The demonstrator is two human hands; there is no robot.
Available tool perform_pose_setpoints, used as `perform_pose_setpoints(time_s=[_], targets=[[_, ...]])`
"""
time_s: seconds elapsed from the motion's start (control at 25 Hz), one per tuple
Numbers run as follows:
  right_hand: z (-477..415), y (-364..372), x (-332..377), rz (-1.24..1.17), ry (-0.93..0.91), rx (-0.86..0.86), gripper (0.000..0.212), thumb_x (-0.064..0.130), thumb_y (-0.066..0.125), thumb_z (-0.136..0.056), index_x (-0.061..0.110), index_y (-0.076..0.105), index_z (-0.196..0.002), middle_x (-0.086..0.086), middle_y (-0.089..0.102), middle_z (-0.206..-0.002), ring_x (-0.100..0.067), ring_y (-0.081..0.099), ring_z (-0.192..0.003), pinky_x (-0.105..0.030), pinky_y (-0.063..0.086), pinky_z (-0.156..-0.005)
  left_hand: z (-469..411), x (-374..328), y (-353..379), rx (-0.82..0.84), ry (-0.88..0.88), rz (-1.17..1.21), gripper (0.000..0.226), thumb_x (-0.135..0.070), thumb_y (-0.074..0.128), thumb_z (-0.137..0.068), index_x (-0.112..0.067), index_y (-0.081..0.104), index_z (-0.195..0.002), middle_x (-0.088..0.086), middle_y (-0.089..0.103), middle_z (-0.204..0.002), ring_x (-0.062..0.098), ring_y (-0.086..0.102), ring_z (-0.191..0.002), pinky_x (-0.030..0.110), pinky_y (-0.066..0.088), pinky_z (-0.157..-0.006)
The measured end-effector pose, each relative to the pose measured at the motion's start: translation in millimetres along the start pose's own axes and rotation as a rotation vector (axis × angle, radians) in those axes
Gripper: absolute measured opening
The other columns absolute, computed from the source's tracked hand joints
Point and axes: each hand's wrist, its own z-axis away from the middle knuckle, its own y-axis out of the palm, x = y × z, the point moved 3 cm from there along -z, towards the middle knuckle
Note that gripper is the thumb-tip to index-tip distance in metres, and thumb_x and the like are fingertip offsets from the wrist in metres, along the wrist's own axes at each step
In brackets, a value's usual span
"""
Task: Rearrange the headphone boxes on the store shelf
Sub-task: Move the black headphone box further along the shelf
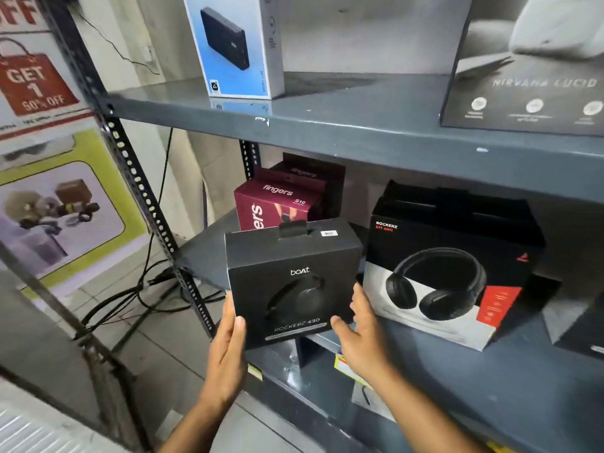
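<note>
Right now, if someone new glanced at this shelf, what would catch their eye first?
Most striking is the black boAt Rockerz 430 box, held at the front edge of the middle shelf between the left hand and right hand. Just to its right stands a bigger Rockerz box picturing black headphones. Behind them sit maroon Fingers boxes, and a red discount poster hangs far left.

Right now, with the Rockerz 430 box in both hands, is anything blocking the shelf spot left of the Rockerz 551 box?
The front of that spot looks clear. The Rockerz 430 box is in the left hand and right hand. The maroon Fingers boxes sit directly behind it, limiting depth; the Rockerz 551 box stands close on its right.
</note>
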Motion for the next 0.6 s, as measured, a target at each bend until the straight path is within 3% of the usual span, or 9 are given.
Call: perform_pose_setpoints(time_s=[0.12,0.2,0.28,0.36,0.44,0.56,0.6], targets=[[29,-22,11,-0.087,-0.055,-0.154,0.065,0.035,0.066,-0.081,0.03,0.045,-0.142,-0.007,0.053,-0.145,-0.019,0.054,-0.129,-0.044,0.044,-0.11,17,-9,-7,0.029,0.086,-0.053,0.058,-0.049,0.033,-0.09,-0.033,0.03,-0.145,-0.035,0.024,-0.151,-0.008,0.016,-0.144,0.019,0.012,-0.119],[47,-42,23,-0.162,-0.108,-0.244,0.045,0.043,0.066,-0.078,0.04,0.059,-0.123,-0.006,0.062,-0.129,-0.008,0.063,-0.112,-0.033,0.052,-0.1,27,-23,-3,0.056,0.107,-0.013,0.053,-0.047,0.033,-0.093,-0.035,0.035,-0.144,-0.027,0.033,-0.152,-0.002,0.023,-0.144,0.027,0.018,-0.12],[70,-67,37,-0.217,-0.161,-0.328,0.025,0.034,0.066,-0.083,0.044,0.063,-0.105,-0.007,0.067,-0.107,0.002,0.064,-0.088,-0.015,0.052,-0.082,40,-37,5,0.118,0.087,0.072,0.052,-0.05,0.036,-0.092,-0.034,0.042,-0.141,-0.015,0.045,-0.148,0.005,0.037,-0.139,0.035,0.027,-0.117],[89,-88,47,-0.229,-0.207,-0.375,0.024,0.023,0.065,-0.089,0.046,0.063,-0.097,-0.004,0.067,-0.089,0.002,0.061,-0.074,-0.01,0.048,-0.07,46,-45,13,0.17,0.034,0.154,0.06,-0.062,0.041,-0.087,-0.029,0.049,-0.137,-0.007,0.055,-0.141,0.013,0.048,-0.133,0.044,0.033,-0.114],[109,-109,48,-0.209,-0.214,-0.437,0.028,0.017,0.064,-0.092,0.045,0.063,-0.093,0.0,0.064,-0.08,0.003,0.059,-0.068,-0.01,0.046,-0.066,54,-55,28,0.233,0.007,0.215,0.053,-0.058,0.043,-0.089,-0.029,0.054,-0.132,-0.008,0.062,-0.134,0.012,0.054,-0.128,0.04,0.038,-0.11],[135,-132,43,-0.203,-0.197,-0.532,0.016,0.028,0.065,-0.088,0.042,0.064,-0.096,-0.006,0.063,-0.085,-0.009,0.06,-0.073,-0.021,0.048,-0.072,67,-67,51,0.298,0.007,0.277,0.038,-0.037,0.039,-0.098,-0.024,0.059,-0.129,-0.016,0.068,-0.121,0.003,0.061,-0.117,0.022,0.048,-0.098],[144,-140,40,-0.196,-0.189,-0.562,0.015,0.031,0.064,-0.088,0.042,0.063,-0.098,-0.007,0.063,-0.087,-0.013,0.061,-0.075,-0.025,0.049,-0.073,72,-71,60,0.341,0.004,0.291,0.04,-0.039,0.04,-0.097,-0.022,0.057,-0.13,-0.013,0.068,-0.123,0.005,0.061,-0.117,0.023,0.048,-0.099]])
